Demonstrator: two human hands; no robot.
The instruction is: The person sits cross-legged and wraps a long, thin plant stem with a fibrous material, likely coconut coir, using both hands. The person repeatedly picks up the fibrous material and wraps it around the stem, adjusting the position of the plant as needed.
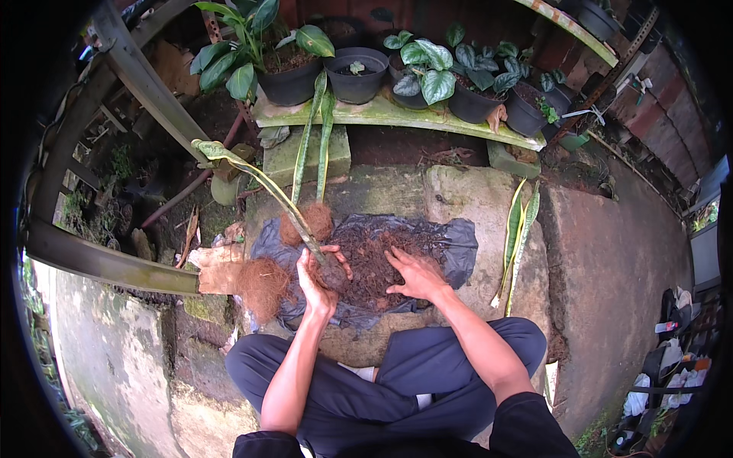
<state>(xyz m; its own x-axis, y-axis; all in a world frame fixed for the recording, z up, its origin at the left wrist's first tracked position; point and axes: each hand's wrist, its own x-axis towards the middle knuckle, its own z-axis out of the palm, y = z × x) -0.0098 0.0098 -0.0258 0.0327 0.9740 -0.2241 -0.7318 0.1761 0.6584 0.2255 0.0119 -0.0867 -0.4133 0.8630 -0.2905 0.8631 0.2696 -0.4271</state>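
Note:
My left hand cups a dark ball of soil at the base of a snake plant leaf, which leans up and to the left. On the dark potting soil rests my right hand, palm down with fingers spread. Under the soil lies a black plastic sheet on the concrete. A ball wrapped in brown coconut fibre, with two upright snake plant leaves, sits at the sheet's back left. Loose coconut fibre lies left of my left hand.
Cut snake plant leaves lie on the concrete at right. Behind, a mossy plank shelf on blocks bears several potted plants, among them a black pot. A metal frame and a piece of wood stand at left.

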